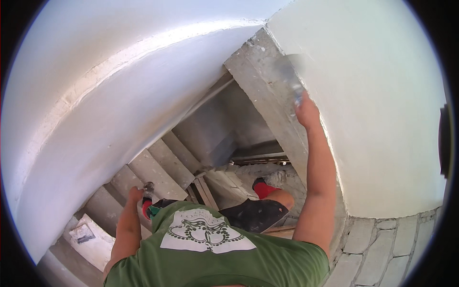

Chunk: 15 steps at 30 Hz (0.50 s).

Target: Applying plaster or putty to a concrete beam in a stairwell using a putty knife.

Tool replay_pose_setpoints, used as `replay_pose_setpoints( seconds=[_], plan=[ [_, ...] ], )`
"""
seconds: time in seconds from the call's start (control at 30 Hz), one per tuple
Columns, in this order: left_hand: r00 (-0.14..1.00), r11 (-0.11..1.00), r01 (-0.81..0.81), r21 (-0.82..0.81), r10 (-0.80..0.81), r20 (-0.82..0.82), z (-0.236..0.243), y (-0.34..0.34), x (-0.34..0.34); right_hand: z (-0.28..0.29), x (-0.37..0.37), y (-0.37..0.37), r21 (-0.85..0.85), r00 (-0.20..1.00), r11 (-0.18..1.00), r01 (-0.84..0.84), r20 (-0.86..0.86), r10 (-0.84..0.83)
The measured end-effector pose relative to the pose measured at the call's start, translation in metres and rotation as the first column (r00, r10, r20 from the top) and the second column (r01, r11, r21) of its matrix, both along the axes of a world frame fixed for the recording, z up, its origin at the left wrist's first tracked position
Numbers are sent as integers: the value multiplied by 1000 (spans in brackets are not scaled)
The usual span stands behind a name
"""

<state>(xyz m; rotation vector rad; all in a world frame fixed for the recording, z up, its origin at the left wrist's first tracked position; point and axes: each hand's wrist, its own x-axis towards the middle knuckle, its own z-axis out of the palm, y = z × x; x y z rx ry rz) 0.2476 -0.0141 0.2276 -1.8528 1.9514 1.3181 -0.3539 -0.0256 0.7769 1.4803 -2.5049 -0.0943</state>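
My right hand (307, 112) reaches up and forward, its fingers wrapped round the handle of a putty knife (289, 71). Motion smears the broad grey blade, which lies over the sloping concrete beam (267, 71), close to the edge of the pale plastered wall (368, 95). Whether the blade touches either surface, I cannot tell. Low beside my left knee, my left hand (135, 194) is closed on a small grey tool (148, 187) whose kind does not show clearly. Beneath that hand are the concrete stairs.
Concrete steps (155, 167) run down the left side, with a whitish bag (93, 241) lying on them. A dark stairwell opening (220, 126) lies ahead, below the beam. Bare blockwork (377, 248) shows at lower right. A curved white wall (119, 91) rises on the left.
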Motion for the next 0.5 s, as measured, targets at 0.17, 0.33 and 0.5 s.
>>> replay_pose_setpoints(
  seconds=[0.17, 0.33, 0.5],
  plan=[
    [999, 995, 50, -85, -51, -9, -32, -1, 17, 8, 31, -14, 66, 998, 997, -39, 49, 36],
    [996, 996, 84, -3, -84, 2, 1, -13, -7, -3, 11, 0, -8, 999, 999, 41, -31, -42],
    [999, 999, 38, 21, -38, -16, -2, -17, -5, 14, 27, -10, 107, 997, 993, -48, -51, 54]
  ],
)
